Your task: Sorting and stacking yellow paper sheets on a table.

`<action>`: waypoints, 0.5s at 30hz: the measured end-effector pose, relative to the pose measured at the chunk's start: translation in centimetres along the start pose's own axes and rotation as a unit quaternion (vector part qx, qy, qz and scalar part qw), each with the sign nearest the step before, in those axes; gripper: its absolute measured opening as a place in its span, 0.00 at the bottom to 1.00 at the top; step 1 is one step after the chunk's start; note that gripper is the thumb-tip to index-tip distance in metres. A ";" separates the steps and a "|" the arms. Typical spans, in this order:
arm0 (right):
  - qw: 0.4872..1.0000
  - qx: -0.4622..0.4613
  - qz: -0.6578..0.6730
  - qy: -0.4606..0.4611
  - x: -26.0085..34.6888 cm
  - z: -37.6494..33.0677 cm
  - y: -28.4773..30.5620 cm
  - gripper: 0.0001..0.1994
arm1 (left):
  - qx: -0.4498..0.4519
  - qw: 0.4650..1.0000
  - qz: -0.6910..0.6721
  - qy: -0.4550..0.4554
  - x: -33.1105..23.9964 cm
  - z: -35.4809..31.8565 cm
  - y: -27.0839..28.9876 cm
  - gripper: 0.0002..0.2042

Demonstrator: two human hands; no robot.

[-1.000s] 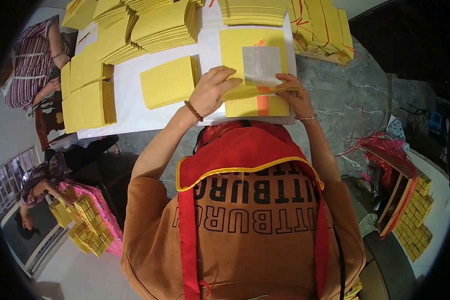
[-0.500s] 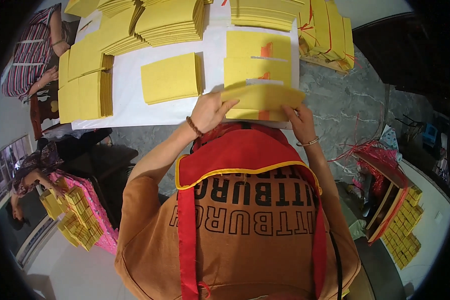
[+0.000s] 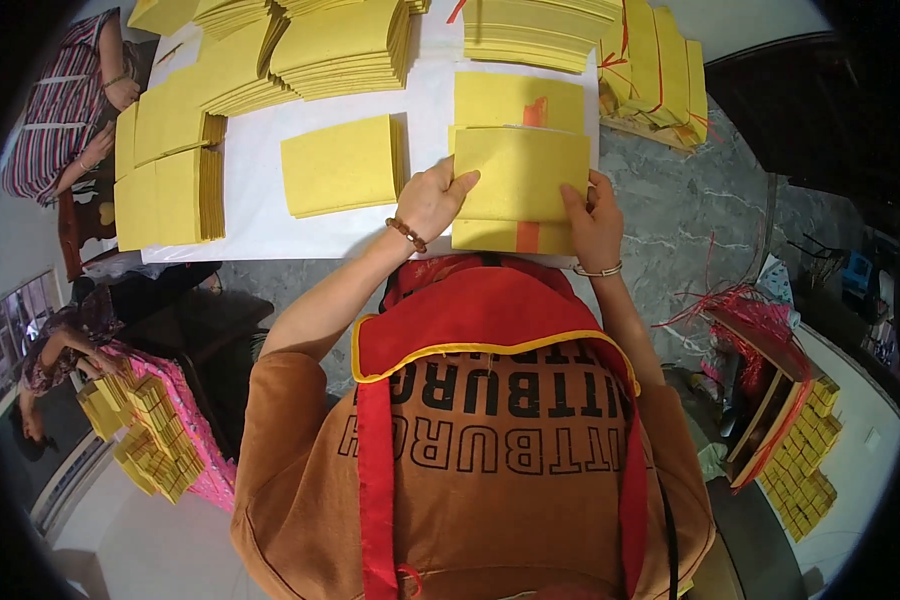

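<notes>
Between my two hands is a yellow paper sheet [image 3: 523,175], held by its left and right edges. My left hand [image 3: 436,203] pinches the left edge, thumb on top. At the right edge, my right hand [image 3: 594,218] grips with the thumb over the paper and fingers curled beside it. Beneath it lie more yellow sheets; a near one [image 3: 480,236] shows an orange-red patch [image 3: 527,238], and a far one [image 3: 490,98] has a similar patch. Whether the held sheet touches those below, I cannot tell.
A small yellow paper stack [image 3: 340,166] lies left of my hands on the white tabletop [image 3: 260,225]. Taller stacks [image 3: 170,197] line the left and far sides. Tied yellow bundles [image 3: 660,75] stand at far right. Other people [image 3: 55,125] are at the left.
The held sheet was tilted nearly edge-on; now its broad face shows and it covers the middle sheet's orange patch. My right hand has moved slightly left.
</notes>
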State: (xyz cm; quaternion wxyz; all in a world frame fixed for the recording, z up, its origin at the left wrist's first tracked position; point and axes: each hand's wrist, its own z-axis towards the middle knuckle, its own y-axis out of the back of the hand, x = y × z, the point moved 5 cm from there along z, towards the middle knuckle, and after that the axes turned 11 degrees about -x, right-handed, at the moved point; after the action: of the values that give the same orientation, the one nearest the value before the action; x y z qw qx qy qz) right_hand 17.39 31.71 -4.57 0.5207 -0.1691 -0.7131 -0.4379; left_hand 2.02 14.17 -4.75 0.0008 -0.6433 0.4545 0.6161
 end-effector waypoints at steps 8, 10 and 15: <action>0.996 -0.003 -0.088 0.001 1.5 0.3 0.2 0.23 | -0.023 0.999 0.025 -0.014 -0.1 0.5 0.1 0.19; 0.998 -0.020 -0.054 0.025 -0.1 0.6 -0.4 0.22 | -0.026 0.999 0.034 -0.001 -0.1 0.6 0.2 0.19; 0.996 -0.056 -0.032 0.059 0.8 0.5 -0.3 0.21 | -0.039 0.998 0.038 -0.016 0.1 0.8 0.3 0.19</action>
State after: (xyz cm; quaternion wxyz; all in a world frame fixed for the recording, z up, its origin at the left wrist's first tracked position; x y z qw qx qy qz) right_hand 16.56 31.71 -4.04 0.5372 -0.1491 -0.6603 -0.5031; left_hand 1.22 14.39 -4.82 -0.0406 -0.6151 0.4539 0.6434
